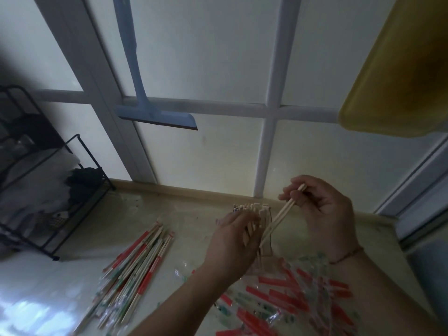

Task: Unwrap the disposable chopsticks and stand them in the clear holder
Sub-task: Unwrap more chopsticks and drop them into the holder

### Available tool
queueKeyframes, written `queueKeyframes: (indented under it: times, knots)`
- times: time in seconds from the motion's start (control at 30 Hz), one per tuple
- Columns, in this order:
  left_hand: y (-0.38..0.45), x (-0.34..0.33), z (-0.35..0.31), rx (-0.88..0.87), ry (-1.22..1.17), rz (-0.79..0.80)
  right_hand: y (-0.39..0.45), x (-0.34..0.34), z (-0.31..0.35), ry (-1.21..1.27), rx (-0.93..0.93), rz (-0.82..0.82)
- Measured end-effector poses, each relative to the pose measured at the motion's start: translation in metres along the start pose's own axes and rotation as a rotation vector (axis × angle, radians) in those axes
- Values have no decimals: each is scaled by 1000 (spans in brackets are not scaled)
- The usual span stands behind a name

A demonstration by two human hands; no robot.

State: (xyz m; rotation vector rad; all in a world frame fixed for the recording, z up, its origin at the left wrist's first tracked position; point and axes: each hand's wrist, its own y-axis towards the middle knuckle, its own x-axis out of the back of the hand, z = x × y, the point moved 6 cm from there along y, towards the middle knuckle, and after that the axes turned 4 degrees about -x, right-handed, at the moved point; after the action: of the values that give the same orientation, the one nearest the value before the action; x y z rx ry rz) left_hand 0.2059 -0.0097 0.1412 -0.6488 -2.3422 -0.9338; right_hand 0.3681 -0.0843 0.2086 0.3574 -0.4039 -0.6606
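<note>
Right hand [324, 209] pinching bare chopstick pair [278, 220] at top end, long axis slanting down-left into clear holder [265, 241] near bench back edge. Left hand [236, 238] wrapped round holder's sticks, steadying.

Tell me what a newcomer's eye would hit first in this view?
Probably the two hands at centre: the right hand pinches a bare chopstick pair angled into the clear holder, which the left hand grips. Wrapped chopsticks lie left; empty red-printed wrappers pile lower right.
</note>
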Motion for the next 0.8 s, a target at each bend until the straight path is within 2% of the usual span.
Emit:
queueKeyframes:
  times: [0.07, 0.17, 0.33, 0.43, 0.47, 0.6, 0.67, 0.73, 0.8]
  knots:
    - [-8, -4, 12, -62, 140, -60, 1, -14, -19, -36, -24, 25]
    - [-22, -21, 30, -67, 234, -14, -16, -39, -54, -153, -88, 123]
    - [-30, -28, 43, -73, 188, -122, -55, -64, -81, -531, 148, 246]
    - [-33, -27, 50, -38, 122, -179, -65, -70, -86, -655, 343, 264]
    - [-36, -25, 53, -18, 90, -193, -64, -72, -91, -712, 343, 306]
    - [-59, -11, 74, 120, -77, -244, -50, -72, -101, -1020, 144, 313]
    - [-82, 0, 103, 259, -69, -256, -48, -72, -100, -1087, 148, 318]
    - [-111, 14, 142, 433, 47, -234, -46, -71, -93, -1050, 122, 272]
    - [-139, 34, 180, 567, 295, -155, -45, -69, -78, -937, 114, 166]
